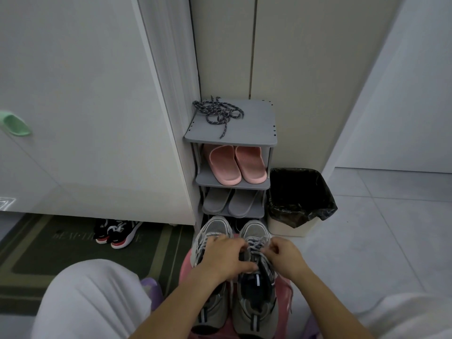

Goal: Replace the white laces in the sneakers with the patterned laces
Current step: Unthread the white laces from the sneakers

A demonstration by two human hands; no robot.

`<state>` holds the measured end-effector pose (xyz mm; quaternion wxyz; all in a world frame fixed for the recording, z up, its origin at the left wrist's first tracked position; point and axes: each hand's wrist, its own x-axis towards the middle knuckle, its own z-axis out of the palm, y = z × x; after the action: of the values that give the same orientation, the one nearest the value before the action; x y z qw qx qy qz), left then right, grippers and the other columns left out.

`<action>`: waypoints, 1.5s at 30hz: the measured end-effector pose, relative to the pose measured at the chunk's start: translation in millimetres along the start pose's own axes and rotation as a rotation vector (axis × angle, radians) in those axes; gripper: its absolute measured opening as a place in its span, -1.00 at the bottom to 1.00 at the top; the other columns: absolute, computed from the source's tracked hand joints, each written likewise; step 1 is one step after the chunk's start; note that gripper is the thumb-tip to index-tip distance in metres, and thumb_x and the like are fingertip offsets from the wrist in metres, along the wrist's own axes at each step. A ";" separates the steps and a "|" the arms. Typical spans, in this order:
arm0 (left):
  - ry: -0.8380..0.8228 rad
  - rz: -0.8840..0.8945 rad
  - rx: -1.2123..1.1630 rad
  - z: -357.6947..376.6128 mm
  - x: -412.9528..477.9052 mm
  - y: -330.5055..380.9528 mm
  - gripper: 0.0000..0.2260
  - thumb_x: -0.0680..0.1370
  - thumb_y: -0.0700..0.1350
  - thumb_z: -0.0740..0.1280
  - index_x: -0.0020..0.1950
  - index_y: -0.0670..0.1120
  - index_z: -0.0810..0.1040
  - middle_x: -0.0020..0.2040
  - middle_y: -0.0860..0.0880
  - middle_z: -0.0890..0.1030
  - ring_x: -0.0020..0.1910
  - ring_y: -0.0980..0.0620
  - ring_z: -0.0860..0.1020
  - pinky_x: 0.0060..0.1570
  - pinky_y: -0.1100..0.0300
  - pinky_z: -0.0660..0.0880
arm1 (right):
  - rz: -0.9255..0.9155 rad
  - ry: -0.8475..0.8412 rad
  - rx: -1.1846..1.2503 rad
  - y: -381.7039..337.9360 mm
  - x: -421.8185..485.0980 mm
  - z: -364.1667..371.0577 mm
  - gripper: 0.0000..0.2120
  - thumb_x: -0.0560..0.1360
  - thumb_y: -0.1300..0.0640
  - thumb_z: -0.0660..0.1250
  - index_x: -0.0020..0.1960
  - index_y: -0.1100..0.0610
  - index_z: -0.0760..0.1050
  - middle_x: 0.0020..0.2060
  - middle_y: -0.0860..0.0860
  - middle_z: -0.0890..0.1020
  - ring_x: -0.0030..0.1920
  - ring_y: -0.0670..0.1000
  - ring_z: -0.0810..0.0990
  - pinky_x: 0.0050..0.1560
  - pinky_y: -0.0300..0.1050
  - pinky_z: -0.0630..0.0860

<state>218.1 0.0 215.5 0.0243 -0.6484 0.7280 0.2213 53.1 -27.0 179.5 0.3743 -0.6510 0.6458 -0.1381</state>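
2 grey sneakers side by side on pink stool (pixel 186 269), toes twd shoe rack (pixel 254 126). L hand (pixel 223 256) reaches across the L sneaker (pixel 215 228), grip curled round the R sneaker (pixel 254 311) at the tongue. R hand (pixel 285 256) grip narrow, pinching white laces (pixel 256 242) near the top eyelets. Patterned laces (pixel 217 112) lie in a loose tangle on the rack's top shelf, well apart from both hands.

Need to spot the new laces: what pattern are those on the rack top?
The laces are dark with pale speckles; head view.
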 end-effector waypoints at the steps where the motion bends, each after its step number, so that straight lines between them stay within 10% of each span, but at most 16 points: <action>1: 0.004 0.005 0.017 -0.8 -0.2 0.4 -0.49 0.42 0.31 0.30 0.26 0.05 0.46 0.13 0.06 0.57 0.19 0.02 0.45 0.28 0.07 0.18 | -0.016 0.034 -0.024 -0.3 0.1 0.3 -0.66 0.55 0.08 0.27 -0.34 0.08 0.24 -0.43 -0.03 0.36 -0.40 -0.07 0.33 -0.41 -0.24 0.22; 10: 0.136 0.042 -0.076 -9.3 -7.5 3.1 -0.65 0.49 0.19 0.31 0.16 0.00 0.53 -0.06 0.04 0.63 -0.04 0.06 0.57 0.03 0.11 0.50 | 0.090 0.012 0.192 1.1 -0.1 -2.9 -0.64 0.43 0.05 0.43 -0.38 0.12 0.31 -0.48 -0.01 0.43 -0.43 -0.04 0.38 -0.39 -0.22 0.30; 21: 0.048 0.034 -0.223 -0.9 -3.7 0.3 -0.55 0.45 0.16 0.38 0.27 0.00 0.50 0.17 0.06 0.58 0.16 0.09 0.52 0.26 0.13 0.40 | 0.071 0.190 0.271 -0.7 -1.4 -6.7 -0.80 0.55 0.12 0.27 -0.17 0.22 0.41 -0.38 0.07 0.56 -0.34 0.08 0.56 -0.26 0.01 0.53; 25: 0.031 -0.015 -0.397 5.1 -4.0 -5.3 -0.53 0.44 0.12 0.41 0.30 0.01 0.47 0.19 0.07 0.56 0.17 0.13 0.51 0.21 0.19 0.45 | 0.132 -0.041 0.268 0.1 -2.8 -5.0 -0.74 0.44 0.13 0.43 -0.32 0.16 0.40 -0.46 0.02 0.51 -0.50 -0.06 0.48 -0.43 -0.22 0.42; 32: 0.000 -0.044 -0.374 8.1 0.2 -8.1 -0.52 0.43 0.17 0.39 0.30 0.02 0.47 0.18 0.08 0.56 0.16 0.12 0.52 0.20 0.16 0.47 | 0.124 0.208 0.273 0.6 -2.5 -8.3 -0.80 0.58 0.15 0.18 -0.21 0.14 0.35 -0.30 0.07 0.60 -0.28 0.08 0.57 -0.22 -0.08 0.47; 38: -0.014 -0.059 -0.355 9.5 5.1 -8.2 -0.53 0.41 0.20 0.40 0.24 0.03 0.49 0.15 0.09 0.58 0.11 0.12 0.54 0.17 0.14 0.50 | 0.092 0.031 0.264 -0.6 -9.2 -7.9 -0.75 0.44 0.19 0.43 -0.34 0.11 0.42 -0.45 -0.02 0.47 -0.43 -0.09 0.42 -0.44 -0.33 0.36; 45: -0.009 -0.063 -0.380 11.6 5.6 -11.4 -0.54 0.41 0.19 0.41 0.23 0.01 0.51 0.15 0.08 0.59 0.11 0.12 0.55 0.18 0.12 0.49 | 0.166 0.250 0.488 2.7 -6.7 -15.8 -0.86 0.59 0.25 0.13 -0.15 0.15 0.32 -0.32 0.13 0.62 -0.42 0.01 0.61 -0.28 -0.05 0.58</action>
<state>225.2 -1.8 199.9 -0.0885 -0.6629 0.6522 0.3569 39.8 -25.2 190.6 0.4474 -0.4648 0.6856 -0.3374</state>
